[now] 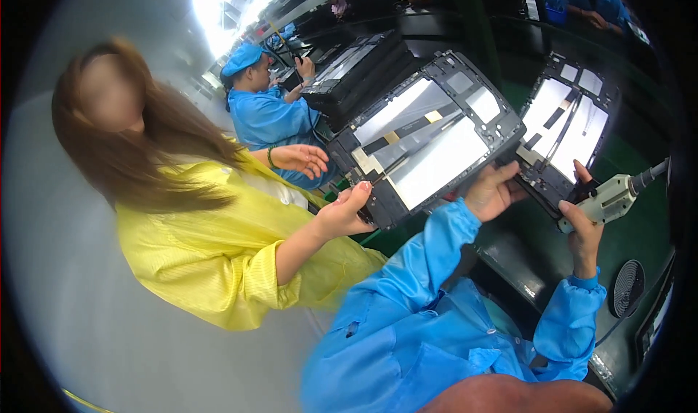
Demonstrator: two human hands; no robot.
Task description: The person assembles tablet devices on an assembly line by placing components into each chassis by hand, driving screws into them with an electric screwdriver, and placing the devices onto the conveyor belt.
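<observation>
My right hand (583,231) grips the lower edge of an opened tablet housing (592,133), thumb in front and a finger showing at its side. Bright silvery panels, dark ribbon strips and a black frame make up its inside. Between this housing and a second, similar one, my left hand (494,191) is half-turned palm up, fingers apart; I cannot tell whether it touches either. That second opened tablet housing (429,140) is tilted and held at its lower left corner by a hand (347,211) of a person in yellow, whose other hand (299,160) is open beside it.
A cream handheld tool (614,198) with a grey end lies against my right hand. A round dark mesh disc (627,288) is on the bench at right. A worker in blue (269,115) sits behind, beside stacked black trays (363,71). The person in yellow (211,238) stands close at left.
</observation>
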